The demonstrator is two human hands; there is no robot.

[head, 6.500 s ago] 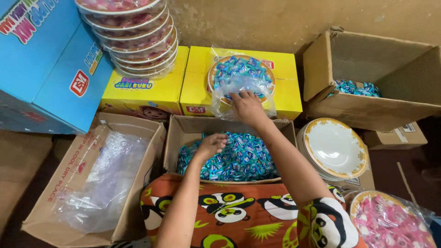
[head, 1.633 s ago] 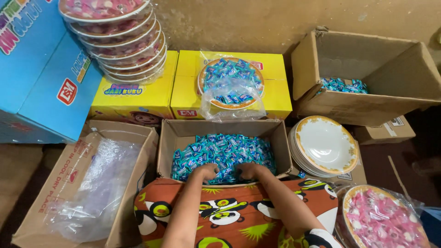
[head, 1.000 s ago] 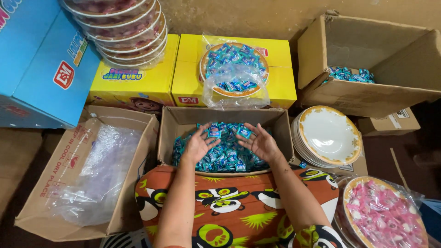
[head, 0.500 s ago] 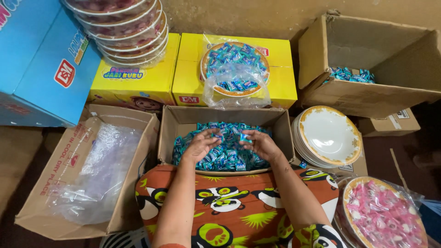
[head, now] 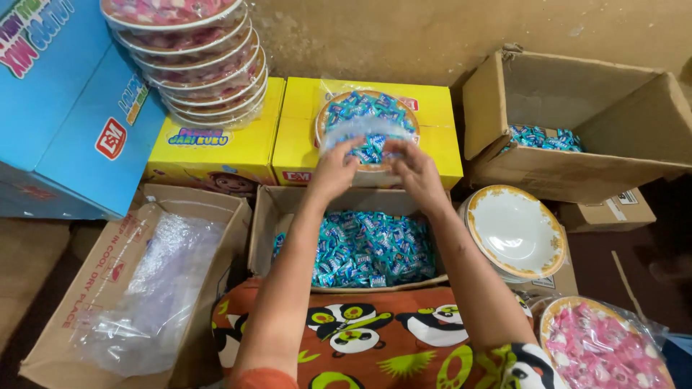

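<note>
Both hands, left hand (head: 333, 171) and right hand (head: 417, 173), grip cupped over blue candies, above the bagged plate (head: 367, 122) on the yellow box (head: 440, 137) at 12 o'clock of the candy carton (head: 288, 209); best release low, centred, bag mouth held wide.

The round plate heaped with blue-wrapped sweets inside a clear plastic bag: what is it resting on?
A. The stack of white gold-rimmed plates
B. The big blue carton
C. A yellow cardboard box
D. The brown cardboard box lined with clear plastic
C: the round plate of blue-wrapped sweets sits on top of the yellow cardboard box, where the left hand and right hand both reach its bag.
</note>
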